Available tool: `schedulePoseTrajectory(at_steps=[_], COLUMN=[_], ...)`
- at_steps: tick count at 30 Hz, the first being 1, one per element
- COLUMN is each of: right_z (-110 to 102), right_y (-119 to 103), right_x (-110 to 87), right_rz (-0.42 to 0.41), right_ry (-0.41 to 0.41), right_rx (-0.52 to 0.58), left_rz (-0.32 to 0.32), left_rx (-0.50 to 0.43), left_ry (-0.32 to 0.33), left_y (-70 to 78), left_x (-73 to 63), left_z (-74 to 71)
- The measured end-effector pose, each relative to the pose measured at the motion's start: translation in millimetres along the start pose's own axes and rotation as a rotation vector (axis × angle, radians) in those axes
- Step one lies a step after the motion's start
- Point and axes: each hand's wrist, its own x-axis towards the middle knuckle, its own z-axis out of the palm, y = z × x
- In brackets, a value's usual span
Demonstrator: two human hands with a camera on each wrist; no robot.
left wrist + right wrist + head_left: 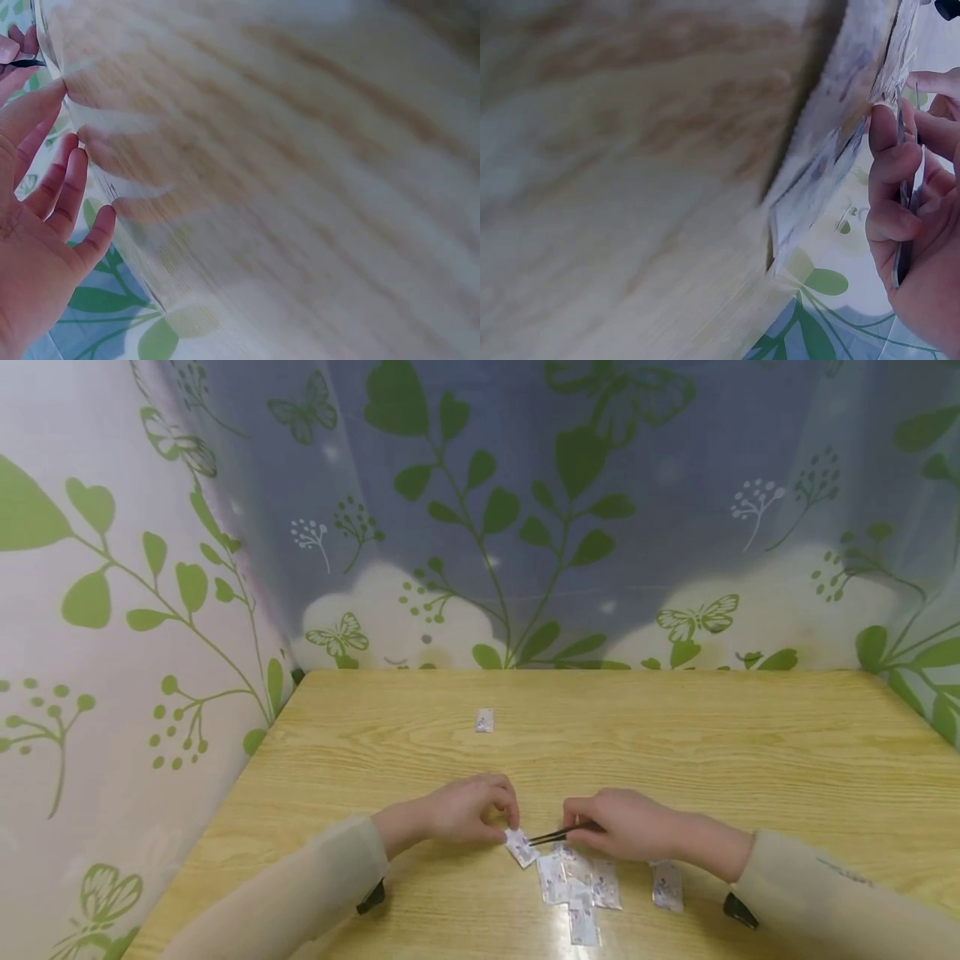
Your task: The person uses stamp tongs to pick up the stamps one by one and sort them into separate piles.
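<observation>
My left hand point(472, 806) has its thumb and index fingertip at the upper corner of a small white printed sachet point(522, 850), holding it by that corner. In the left wrist view the other fingers of the left hand point(52, 202) are loosely bent, their tips at the tabletop. Dark tweezers point(551, 837) are in my right hand point(626, 822), gripped between thumb and fingers, with their tips at the same sachet's right edge. The right wrist view shows the fingers curled round the tweezers point(904, 202), close beside a sachet with a serrated edge point(840, 97).
Several similar sachets point(553, 881) lie overlapping below the right hand. One more sachet point(667, 887) lies under the right wrist, and another sachet point(485, 720) lies alone farther back on the wood-grain table point(712, 735). A leaf-printed curtain point(465, 527) hangs behind the table.
</observation>
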Motion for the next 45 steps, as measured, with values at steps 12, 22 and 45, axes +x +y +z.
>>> schedulePoseTrajectory(at_steps=[12, 22, 45], right_z=[-5.6, -8.9, 1.4], right_y=[0.1, -2.4, 2.0], right_x=[-3.5, -8.4, 12.2], right_rz=[0.007, 0.027, -0.056], right_ry=[-0.067, -0.082, -0.001], right_rx=[0.04, 0.068, -0.033], left_rz=[0.05, 0.018, 0.01], left_rx=[0.04, 0.066, 0.044], left_ry=[0.016, -0.003, -0.004], left_y=[-1.7, 1.3, 1.4], left_x=[1.1, 0.5, -1.0], left_z=[1.2, -0.8, 0.2])
